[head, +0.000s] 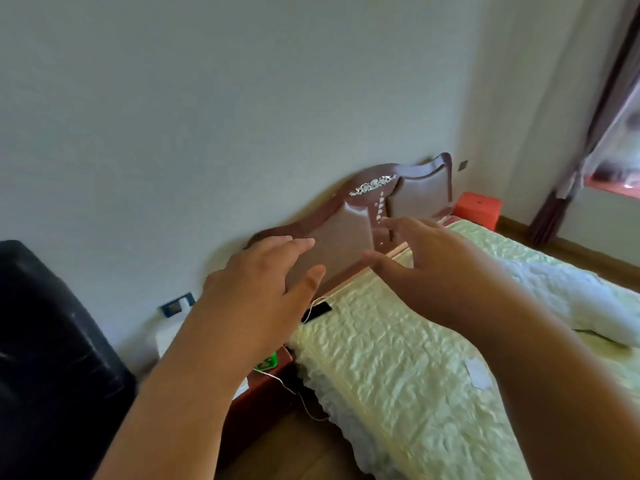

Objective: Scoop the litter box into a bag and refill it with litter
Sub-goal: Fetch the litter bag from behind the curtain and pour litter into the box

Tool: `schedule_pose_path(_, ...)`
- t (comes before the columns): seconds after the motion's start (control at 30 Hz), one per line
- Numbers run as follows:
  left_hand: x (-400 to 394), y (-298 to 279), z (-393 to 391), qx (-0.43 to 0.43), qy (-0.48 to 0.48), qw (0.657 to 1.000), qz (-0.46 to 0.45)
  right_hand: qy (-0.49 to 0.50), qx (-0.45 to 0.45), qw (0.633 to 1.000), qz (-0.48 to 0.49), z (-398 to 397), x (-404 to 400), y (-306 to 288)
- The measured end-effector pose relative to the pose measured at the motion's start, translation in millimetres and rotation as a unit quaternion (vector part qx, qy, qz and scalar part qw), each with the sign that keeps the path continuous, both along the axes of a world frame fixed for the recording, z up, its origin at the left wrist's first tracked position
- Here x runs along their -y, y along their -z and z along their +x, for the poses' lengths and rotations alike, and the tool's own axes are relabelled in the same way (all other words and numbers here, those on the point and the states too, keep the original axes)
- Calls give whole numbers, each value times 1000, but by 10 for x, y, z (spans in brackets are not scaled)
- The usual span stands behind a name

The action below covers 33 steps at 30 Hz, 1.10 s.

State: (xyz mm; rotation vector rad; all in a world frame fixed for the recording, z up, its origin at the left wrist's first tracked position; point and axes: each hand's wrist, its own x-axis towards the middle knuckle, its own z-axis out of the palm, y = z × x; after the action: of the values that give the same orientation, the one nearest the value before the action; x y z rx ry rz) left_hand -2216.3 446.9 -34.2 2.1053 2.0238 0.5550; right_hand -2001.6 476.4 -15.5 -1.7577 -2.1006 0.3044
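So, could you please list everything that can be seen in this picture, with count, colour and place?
headboard: one, dark red-brown with silver ornament, against the wall, centre
bed cover: one, pale yellow-green, quilted, on the bed, right half
white blanket: one, white, lying on the bed at right
phone: one, black, on the bed near the headboard, white cable attached
nightstand: one, red-brown, beside the bed, a green item on top
wall socket: one, blue-grey, low on the wall, left
dark object: one, black, left edge, identity unclear
red stool: one, red, beyond the headboard
curtain: one, dark, by the window, right
left hand: one, open, holds nothing
right hand: one, open, holds nothing
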Motion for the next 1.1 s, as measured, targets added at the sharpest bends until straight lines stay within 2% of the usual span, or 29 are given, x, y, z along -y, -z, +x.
schedule_pose_path(0.17, -114, 110, 242, 32, 116, 993, 8, 104, 8, 995, -10, 243, 398, 80)
schedule_pose_path(0.27, -115, 127, 588, 15, 181, 983, 2, 172, 21, 985, -21, 521, 673, 99)
schedule_pose_path(0.37, -23, 104, 998, -5, 253, 968, 7, 235, 19, 972, -14, 867, 991, 74)
schedule_pose_path(0.57, 303, -6, 1909, 13, 360, 933, 21, 338, 14, 941, -6, 1582, 1715, -1)
schedule_pose_path(0.7, 651, -32, 2597, 19, 434, 901, 1, 412, 11, 911, -16, 2061, 2293, -8)
schedule_pose_path(0.83, 1021, 10, 3213, 15, 493, 869, 23, 478, 15, 878, -18, 2458, 2871, 11)
schedule_pose_path(1.1, 1543, 51, 4296, -2, 640, 768, 15, 614, -10, 789, -17, 2971, 3727, 48)
